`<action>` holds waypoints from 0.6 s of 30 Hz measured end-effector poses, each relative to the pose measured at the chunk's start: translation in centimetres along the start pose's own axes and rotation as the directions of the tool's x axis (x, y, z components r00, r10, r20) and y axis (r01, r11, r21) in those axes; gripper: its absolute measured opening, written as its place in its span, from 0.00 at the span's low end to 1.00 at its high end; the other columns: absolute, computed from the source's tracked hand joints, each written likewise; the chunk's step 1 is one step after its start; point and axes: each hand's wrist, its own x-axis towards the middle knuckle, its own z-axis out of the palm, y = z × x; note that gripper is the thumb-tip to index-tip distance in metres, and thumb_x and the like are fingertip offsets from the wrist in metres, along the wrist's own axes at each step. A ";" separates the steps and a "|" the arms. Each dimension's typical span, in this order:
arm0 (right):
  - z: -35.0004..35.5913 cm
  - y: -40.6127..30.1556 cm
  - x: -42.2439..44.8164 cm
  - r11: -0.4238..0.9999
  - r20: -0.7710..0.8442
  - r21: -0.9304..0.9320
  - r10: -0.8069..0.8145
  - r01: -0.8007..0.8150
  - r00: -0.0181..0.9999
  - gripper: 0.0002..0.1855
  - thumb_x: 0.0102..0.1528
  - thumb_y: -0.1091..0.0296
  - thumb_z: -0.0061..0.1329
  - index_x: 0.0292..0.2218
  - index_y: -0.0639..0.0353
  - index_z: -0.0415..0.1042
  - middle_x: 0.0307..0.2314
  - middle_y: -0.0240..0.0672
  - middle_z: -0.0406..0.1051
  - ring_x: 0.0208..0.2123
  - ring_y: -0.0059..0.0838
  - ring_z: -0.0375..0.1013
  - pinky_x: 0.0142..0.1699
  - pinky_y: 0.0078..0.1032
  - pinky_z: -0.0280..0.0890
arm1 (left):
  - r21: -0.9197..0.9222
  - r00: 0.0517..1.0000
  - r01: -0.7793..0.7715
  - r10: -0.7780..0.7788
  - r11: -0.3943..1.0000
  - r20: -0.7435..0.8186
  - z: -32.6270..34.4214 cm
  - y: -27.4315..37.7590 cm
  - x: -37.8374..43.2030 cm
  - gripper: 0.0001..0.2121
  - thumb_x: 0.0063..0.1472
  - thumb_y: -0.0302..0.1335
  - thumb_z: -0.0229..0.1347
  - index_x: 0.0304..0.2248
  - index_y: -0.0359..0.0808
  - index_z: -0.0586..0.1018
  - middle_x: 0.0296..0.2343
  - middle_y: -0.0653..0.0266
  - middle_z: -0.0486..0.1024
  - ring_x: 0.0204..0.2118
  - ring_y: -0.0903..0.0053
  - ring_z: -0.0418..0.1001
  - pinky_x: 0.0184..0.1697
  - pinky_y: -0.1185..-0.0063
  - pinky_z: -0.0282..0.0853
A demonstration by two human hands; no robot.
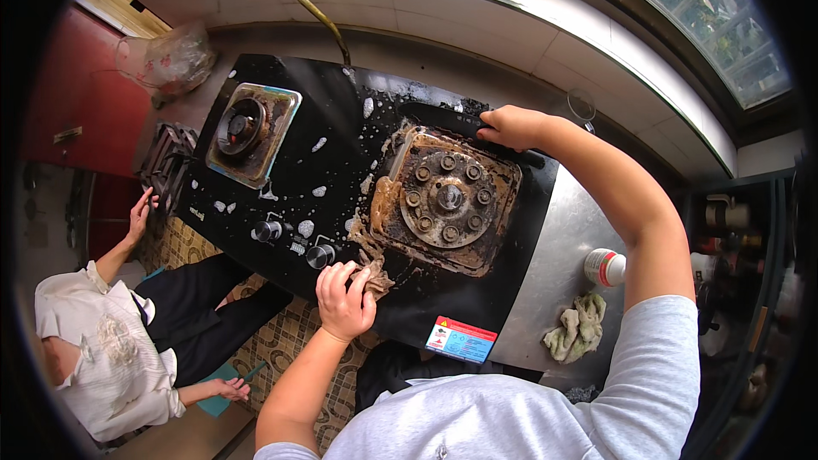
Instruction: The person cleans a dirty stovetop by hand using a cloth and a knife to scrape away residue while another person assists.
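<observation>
My right hand (511, 129) grips the handle of a black knife-like scraping tool (441, 116), whose wide dark blade lies along the back edge of the right burner tray. In my left hand (344, 300) is a crumpled brown-stained cloth (376, 278), pressed on the front of the black glass gas hob (332, 204) beside a control knob (320, 257). Brown grime and foam surround the square metal right burner tray (450, 198). The left burner (241, 128) sits on its own stained tray. White foam spots dot the glass.
A greenish-white rag (577, 327) and a white bottle (604, 267) lie on the steel counter (543, 249) at right. Pan supports (169, 163) and a plastic bag (169, 61) stand at left. Another person (108, 351) is near the hob's left front. A hose (313, 6) runs behind.
</observation>
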 end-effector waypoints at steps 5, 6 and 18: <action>0.7 2.1 2.4 0.946 -0.183 -0.260 -0.246 0.195 0.952 0.20 0.60 0.50 0.38 0.35 0.60 0.69 0.25 0.45 0.72 0.29 0.43 0.73 0.37 0.38 0.66 | 0.018 1.000 -0.016 0.016 1.000 0.001 -0.2 0.0 0.3 0.18 0.49 0.30 0.51 0.42 0.38 0.75 0.45 0.57 0.66 0.50 0.61 0.60 0.56 0.63 0.56; 0.9 1.7 2.7 0.959 -0.182 -0.218 -0.222 0.181 0.958 0.20 0.60 0.50 0.38 0.35 0.60 0.69 0.25 0.45 0.72 0.29 0.43 0.73 0.38 0.38 0.66 | 0.009 1.000 -0.011 0.011 1.000 0.000 0.0 0.1 0.3 0.18 0.49 0.30 0.51 0.42 0.38 0.75 0.45 0.57 0.66 0.50 0.61 0.60 0.56 0.63 0.56; 0.7 0.4 1.8 0.992 -0.092 -0.053 -0.122 0.117 0.988 0.21 0.60 0.50 0.38 0.36 0.61 0.68 0.22 0.45 0.71 0.21 0.40 0.73 0.35 0.37 0.66 | -0.004 1.000 0.004 -0.004 1.000 -0.002 -0.3 0.0 -0.1 0.19 0.48 0.30 0.51 0.42 0.38 0.75 0.45 0.57 0.66 0.50 0.61 0.60 0.56 0.63 0.56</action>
